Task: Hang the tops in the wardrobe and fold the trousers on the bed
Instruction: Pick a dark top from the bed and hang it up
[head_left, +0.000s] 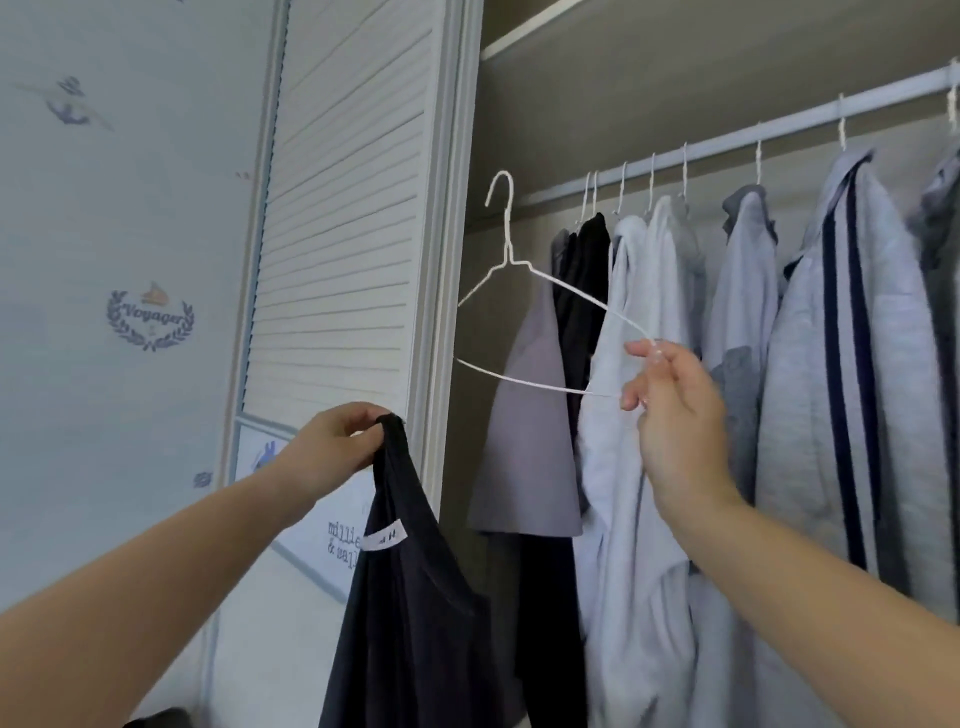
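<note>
White wire makes up the empty hanger (524, 291), which floats in front of the open wardrobe, clear of the rail (727, 143), with its hook up and its long axis running left to right, tilted so the right end comes nearer the camera. The right hand (670, 410) has its grip pinched on that right end, thumb and fingertips closed round the wire where the shoulder bends into the bottom bar.

Down and to the left of the hanger, well apart from it, hangs the black top (415, 597). The left hand (332, 449) pinches one shoulder strap at its peak, so the top's long axis drops straight down, the neckline and white label (383, 540) facing the camera. Its neck opening lies below the hanger's free left end, which points toward the louvred door (343, 208).

My reading is that the next move turns on bringing that free left end and the strap together; the left hand is the nearer to it.

Further right, hung garments (779, 338) fill the rail. A gap remains at its left end for the hook.
</note>
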